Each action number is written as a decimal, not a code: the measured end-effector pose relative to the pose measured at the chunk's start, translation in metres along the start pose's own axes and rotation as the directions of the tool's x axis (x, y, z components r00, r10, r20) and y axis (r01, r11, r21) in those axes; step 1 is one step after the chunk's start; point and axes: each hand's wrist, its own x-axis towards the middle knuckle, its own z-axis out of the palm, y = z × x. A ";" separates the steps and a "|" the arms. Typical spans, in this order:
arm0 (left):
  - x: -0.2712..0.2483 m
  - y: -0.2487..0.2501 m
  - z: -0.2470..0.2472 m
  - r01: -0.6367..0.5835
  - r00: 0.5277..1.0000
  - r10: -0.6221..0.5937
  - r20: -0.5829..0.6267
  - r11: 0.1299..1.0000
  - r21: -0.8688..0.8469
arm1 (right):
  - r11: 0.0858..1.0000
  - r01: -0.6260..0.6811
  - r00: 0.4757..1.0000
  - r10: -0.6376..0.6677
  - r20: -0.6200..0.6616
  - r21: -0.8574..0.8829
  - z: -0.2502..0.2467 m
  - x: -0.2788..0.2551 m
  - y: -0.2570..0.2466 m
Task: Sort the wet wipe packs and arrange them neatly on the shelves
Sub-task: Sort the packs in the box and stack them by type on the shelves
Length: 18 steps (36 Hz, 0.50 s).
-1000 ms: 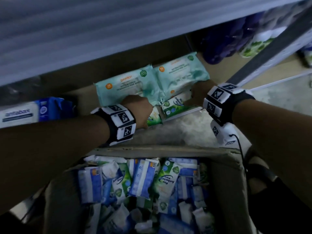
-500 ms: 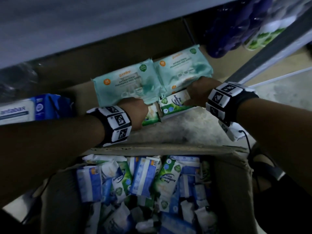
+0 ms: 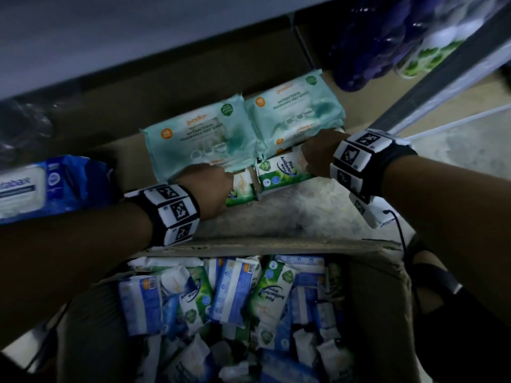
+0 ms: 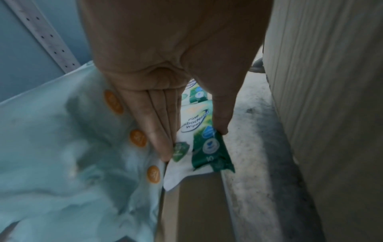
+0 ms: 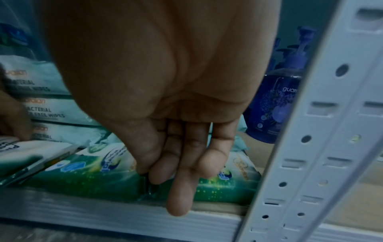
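Two stacks of pale teal wipe packs (image 3: 229, 136) lie side by side on the bottom shelf (image 5: 124, 217), and serve here as the landmark. Just in front of the left stack, at the shelf's front edge, the left hand (image 3: 206, 189) holds a small green pine wipes pack (image 4: 199, 131): in the left wrist view the four fingers (image 4: 157, 131) lie straight and pressed together along the pack's side next to the teal stack, while the thumb closes on the opposite side, so the pack is pinched narrowly between them, its crimped end sticking out past the fingertips.

Just in front of the right teal stack, the right hand (image 3: 318, 153) rests on a second green pine wipes pack (image 5: 99, 176) lying flat at the shelf edge. Its fingers (image 5: 182, 188) are close together, thumb and forefinger nipping the pack's front edge, the middle finger reaching down over the shelf lip. The two green packs lie end to end, nearly touching.

Right of the teal stacks stand purple pump bottles (image 5: 275, 101) by a white perforated upright (image 5: 323, 131). Left of them lies a blue wipes pack (image 3: 55, 183). Nearer the person than the stacks, on the floor, a cardboard box (image 3: 378, 299) holds many small blue and green packs.
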 end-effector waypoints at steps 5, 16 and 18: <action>-0.002 -0.005 -0.001 0.016 1.000 -0.016 0.000 1.000 -0.014 | 1.000 -0.026 0.998 0.026 0.063 -0.010 0.002 0.002 0.004; 0.000 -0.014 0.000 0.057 0.998 -0.055 0.017 0.992 -0.115 | 0.977 0.047 0.996 -0.030 0.086 -0.206 -0.017 -0.010 -0.015; -0.001 -0.014 0.000 0.058 0.998 -0.056 0.023 0.992 -0.115 | 0.995 0.047 0.997 -0.042 0.064 -0.082 -0.010 0.000 -0.018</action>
